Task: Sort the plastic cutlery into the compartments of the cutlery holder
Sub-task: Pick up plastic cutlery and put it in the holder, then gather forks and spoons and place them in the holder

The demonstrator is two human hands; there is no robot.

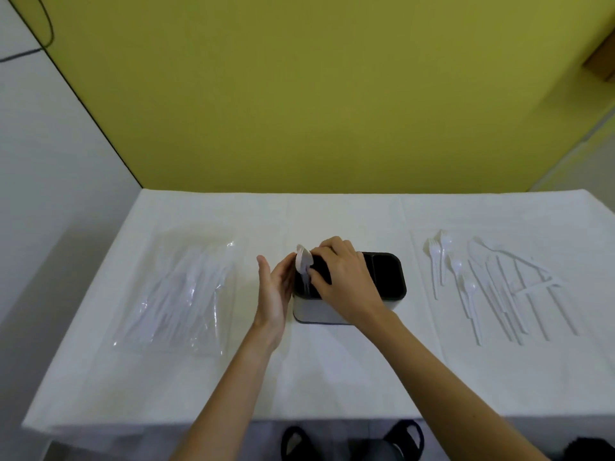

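Note:
A black cutlery holder (386, 274) with a pale lower wall stands in the middle of the white table. White plastic spoons (303, 261) stand in its left compartment. My right hand (342, 277) lies over the holder's left half, its thumb and fingers pinching the spoons. Flat against the holder's left wall rests my left hand (274, 291), fingers straight. Loose white forks, spoons and knives (492, 284) lie spread on the table to the right.
A clear plastic bag (179, 294) holding more white cutlery lies on the left of the table (332, 377). A yellow wall stands behind the table's far edge. Dark shoes show below the near edge.

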